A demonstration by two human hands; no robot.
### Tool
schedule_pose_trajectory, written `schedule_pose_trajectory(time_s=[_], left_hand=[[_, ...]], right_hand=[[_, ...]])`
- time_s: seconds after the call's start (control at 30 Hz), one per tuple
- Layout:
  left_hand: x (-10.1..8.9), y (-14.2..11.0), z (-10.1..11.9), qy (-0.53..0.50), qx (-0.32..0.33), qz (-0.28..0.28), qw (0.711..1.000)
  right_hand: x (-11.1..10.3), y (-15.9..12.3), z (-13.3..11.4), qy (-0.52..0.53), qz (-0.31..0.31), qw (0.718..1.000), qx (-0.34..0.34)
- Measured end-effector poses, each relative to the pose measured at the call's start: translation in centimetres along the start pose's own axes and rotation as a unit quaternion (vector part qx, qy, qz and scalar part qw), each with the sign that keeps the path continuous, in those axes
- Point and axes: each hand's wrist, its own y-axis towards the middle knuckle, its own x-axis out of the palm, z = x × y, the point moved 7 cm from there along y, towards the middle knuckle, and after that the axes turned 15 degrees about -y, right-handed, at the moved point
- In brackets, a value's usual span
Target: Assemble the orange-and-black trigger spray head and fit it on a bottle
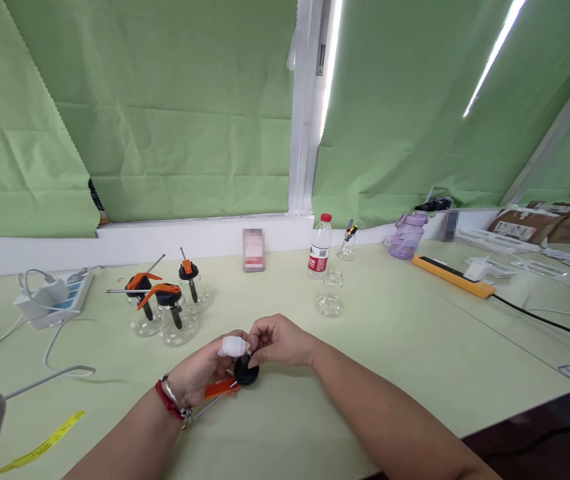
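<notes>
My left hand [206, 363] is closed round a sprayer head [246, 371] with a black cap, an orange lever and a thin metal spout. The cap is turned over, so its black stem points up while the lever and spout lie under my hand. White wrapping covers the thumb. With its fingertips, my right hand [282, 341] pinches the end of the stem; any small part between them is hidden. To the left stand several glass bottles [177, 331] fitted with similar black-and-orange heads. An open glass bottle [330, 301] without a head stands beyond my right hand.
At the back are a pink card-like box [253, 250], a red-capped water bottle [319, 247], a jar with screwdrivers [347, 248] and a purple drinking bottle [407, 235]. A white power strip [59, 300] with cables lies left, an orange-edged power strip [453, 277] right.
</notes>
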Motion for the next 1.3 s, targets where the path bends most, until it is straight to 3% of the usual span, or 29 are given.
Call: schedule_pose_trajectory(time_s=[1.3], left_hand=[[-0.14,0.15,-0.08,-0.012,-0.005,-0.014,1.0]], right_hand=[[0.36,0.28,0.39,-0.002,-0.024,1.0,-0.016]])
